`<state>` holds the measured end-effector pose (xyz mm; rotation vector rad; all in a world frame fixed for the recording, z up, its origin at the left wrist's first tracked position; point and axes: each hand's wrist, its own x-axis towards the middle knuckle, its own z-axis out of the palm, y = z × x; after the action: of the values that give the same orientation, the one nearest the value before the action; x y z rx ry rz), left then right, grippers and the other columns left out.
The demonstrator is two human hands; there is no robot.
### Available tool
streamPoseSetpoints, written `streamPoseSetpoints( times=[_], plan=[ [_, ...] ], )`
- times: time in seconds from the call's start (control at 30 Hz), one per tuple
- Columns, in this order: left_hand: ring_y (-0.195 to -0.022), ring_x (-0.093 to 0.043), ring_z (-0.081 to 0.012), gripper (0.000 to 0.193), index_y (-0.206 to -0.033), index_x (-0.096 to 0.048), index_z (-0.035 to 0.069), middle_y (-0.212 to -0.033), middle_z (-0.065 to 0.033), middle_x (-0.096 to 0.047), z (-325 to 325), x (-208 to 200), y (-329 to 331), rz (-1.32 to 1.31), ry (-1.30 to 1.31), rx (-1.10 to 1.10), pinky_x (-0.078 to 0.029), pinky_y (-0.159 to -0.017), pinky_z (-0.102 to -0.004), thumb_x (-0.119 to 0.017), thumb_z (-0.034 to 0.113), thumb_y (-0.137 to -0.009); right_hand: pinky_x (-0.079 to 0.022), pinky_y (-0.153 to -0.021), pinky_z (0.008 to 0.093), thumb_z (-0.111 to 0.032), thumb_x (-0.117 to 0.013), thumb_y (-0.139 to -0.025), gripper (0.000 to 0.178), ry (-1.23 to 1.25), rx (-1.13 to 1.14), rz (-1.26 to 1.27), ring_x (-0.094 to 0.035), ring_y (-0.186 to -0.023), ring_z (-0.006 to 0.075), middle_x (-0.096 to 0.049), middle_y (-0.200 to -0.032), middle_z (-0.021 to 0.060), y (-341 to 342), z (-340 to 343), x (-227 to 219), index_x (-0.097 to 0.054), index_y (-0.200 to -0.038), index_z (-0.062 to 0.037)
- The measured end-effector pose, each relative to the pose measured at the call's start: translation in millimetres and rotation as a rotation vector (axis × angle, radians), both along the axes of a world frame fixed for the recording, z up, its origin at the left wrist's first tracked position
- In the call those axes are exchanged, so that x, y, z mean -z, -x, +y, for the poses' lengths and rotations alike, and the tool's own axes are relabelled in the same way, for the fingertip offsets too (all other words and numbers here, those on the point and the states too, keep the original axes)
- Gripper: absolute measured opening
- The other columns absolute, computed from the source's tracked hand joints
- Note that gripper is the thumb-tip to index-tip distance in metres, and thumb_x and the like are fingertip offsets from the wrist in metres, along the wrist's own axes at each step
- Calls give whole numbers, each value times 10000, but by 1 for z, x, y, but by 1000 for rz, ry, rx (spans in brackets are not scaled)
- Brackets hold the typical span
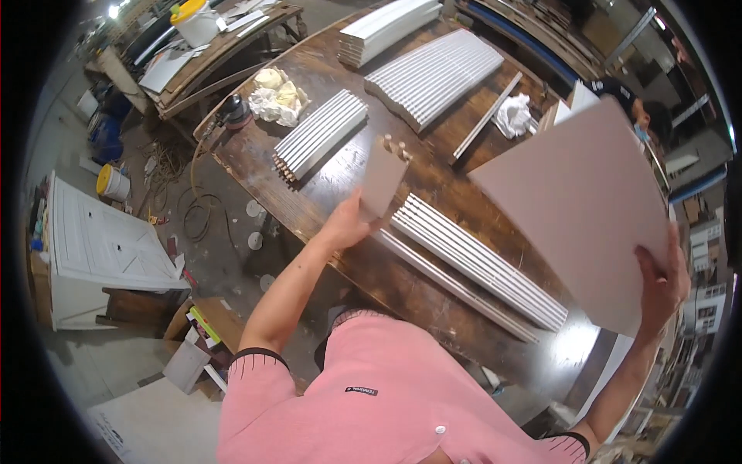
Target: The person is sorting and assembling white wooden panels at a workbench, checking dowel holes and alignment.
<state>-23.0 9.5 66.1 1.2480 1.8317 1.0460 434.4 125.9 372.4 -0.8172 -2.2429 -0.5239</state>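
Observation:
In my left hand (348, 222) is a short greyish-beige board (382, 184) with wooden dowels sticking out of its far end. My right hand (663, 282) grips the right edge of a large flat panel (576, 205) of similar colour, tilted above the right side of the dark wooden table (309, 209). Between the two hands lies a row of long white strips (487, 263), with a separate thin strip (456, 286) along its near side. Beyond my left hand rests a bundle of white pieces (325, 133) with dowel ends showing.
Farther back are a wide row of white slats (437, 76) and stacked white boards (390, 31). A crumpled cloth (278, 97) and a sander-like tool (234, 112) sit at the left edge. A narrow strip (487, 116) lies near white crumpled material (515, 116). Another person (610, 91) is at far right.

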Motion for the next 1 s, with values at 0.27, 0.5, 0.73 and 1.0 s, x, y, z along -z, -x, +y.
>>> streamPoseSetpoints(
  times=[0.27, 0.5, 0.73, 1.0],
  plan=[
    [-1179, -612, -386, 653, -1403, -442, 28, -1252, -232, -632, 1, 11, 2, 12, -9, 128, -490, -986, -419, -755, 173, -849, -362, -465, 328, -232, -910, -625, 785, 78, -83, -318, -434, -476, 149, -436, -576, -15, 59, -37, 77, -632, -1358, -272],
    [-1188, -608, -379, 688, -1428, -435, 53, -1267, -221, -627, -5, 13, 4, -65, 41, 108, -483, -992, -411, -766, 117, -829, -388, -479, 343, -217, -900, -641, 749, 205, -91, -298, -464, -496, 185, -467, -593, 7, 66, -49, 109, -629, -1340, -218],
    [-1151, -629, -369, 691, -1434, -430, 61, -1244, -213, -642, -8, 13, 2, -90, 26, 111, -501, -959, -403, -766, 93, -831, -375, -471, 338, -229, -898, -645, 751, 221, -53, -304, -459, -491, 183, -466, -593, 3, 69, -55, 112, -619, -1342, -230],
    [-1112, -660, -312, 619, -1376, -480, 56, -1197, -179, -674, -11, 17, 1, -95, 26, 84, -514, -937, -394, -776, 76, -833, -363, -470, 349, -205, -902, -645, 726, 268, -87, -337, -461, -493, 186, -459, -593, -5, 70, -64, 106, -629, -1317, -236]
  ],
)
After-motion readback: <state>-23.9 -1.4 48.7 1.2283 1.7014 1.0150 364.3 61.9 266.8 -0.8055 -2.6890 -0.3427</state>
